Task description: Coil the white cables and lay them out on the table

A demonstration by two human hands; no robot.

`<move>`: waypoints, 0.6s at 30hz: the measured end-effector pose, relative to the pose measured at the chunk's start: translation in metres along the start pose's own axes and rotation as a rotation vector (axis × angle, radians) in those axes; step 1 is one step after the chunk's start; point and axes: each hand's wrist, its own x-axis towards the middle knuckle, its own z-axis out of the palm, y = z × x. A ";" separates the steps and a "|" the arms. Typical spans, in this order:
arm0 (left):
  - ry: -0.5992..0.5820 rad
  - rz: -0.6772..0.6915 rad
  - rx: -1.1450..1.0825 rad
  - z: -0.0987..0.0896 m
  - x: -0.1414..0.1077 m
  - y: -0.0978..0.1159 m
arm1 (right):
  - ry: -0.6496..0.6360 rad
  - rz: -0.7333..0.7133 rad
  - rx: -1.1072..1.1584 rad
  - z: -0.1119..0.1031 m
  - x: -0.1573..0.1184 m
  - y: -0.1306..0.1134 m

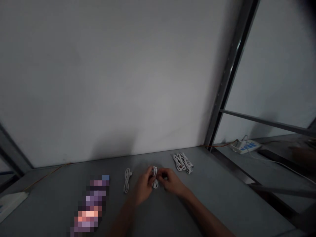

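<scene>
A coiled white cable (pixel 155 184) is held upright in front of me, bunched at its middle. My left hand (pixel 144 187) is closed around its left side, the fingertips pressing on the bundle. My right hand (pixel 171 180) has its thumb and fingers pinched together at the cable's right side, near the upper part. My fingers cover the middle of the coil. Left of my hands lies another coiled white cable (pixel 127 180), folded into a narrow loop. Beyond my right hand several coiled white cables (pixel 182 162) lie side by side.
The grey table (pixel 209 184) meets a pale wall panel (pixel 138 82). A blurred-out patch (pixel 90 207) is at the left front. White power strips (pixel 11 202) stand left and, past a metal frame post (pixel 229 72), right (pixel 245 146). Part of another person's hand (pixel 302 154) shows at far right.
</scene>
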 end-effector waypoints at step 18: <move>-0.014 0.067 0.229 0.001 -0.007 0.014 | -0.006 0.327 0.455 0.001 0.001 -0.002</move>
